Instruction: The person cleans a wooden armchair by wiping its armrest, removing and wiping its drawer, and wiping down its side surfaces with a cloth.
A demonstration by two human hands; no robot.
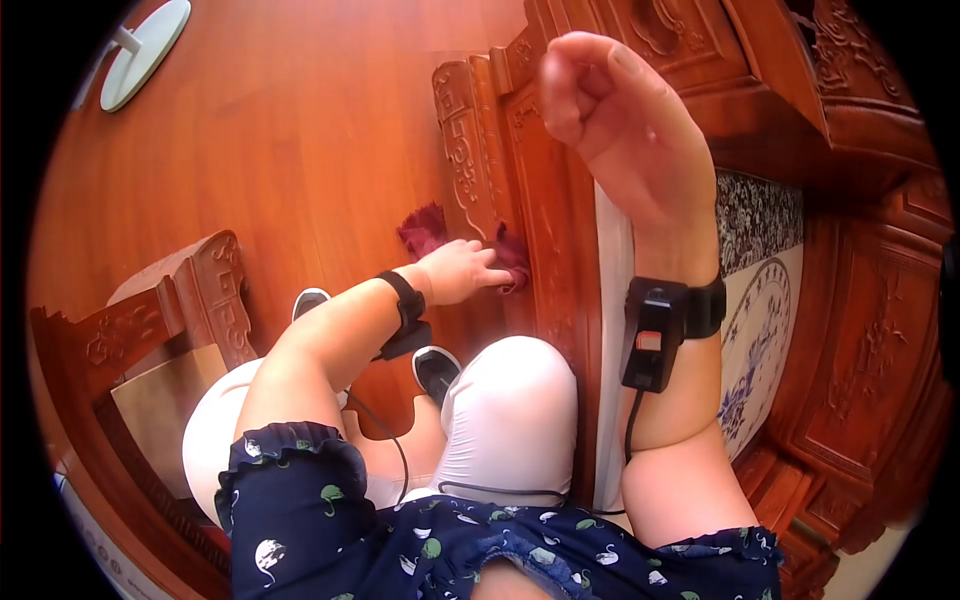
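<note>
My left hand (462, 272) reaches down to the low end of a carved wooden furniture panel (465, 150). Its fingers are wrapped round a maroon cloth (512, 262), which shows on both sides of the panel's edge. Raised in front of the wooden furniture, my right hand (630, 125) has its palm partly turned toward me. The fingers of that hand curl loosely inward, and nothing shows in them. A black device (655, 335) is strapped to the right wrist, and a similar black band (403, 300) circles the left one.
Carved reddish-brown furniture (850, 330) with a blue-and-white patterned panel (765, 330) stands at the right. A carved wooden chair (215, 290) is at the left. The wooden floor (290, 150) carries a white round base (150, 55) at the upper left. Thin cables (500, 490) cross my lap.
</note>
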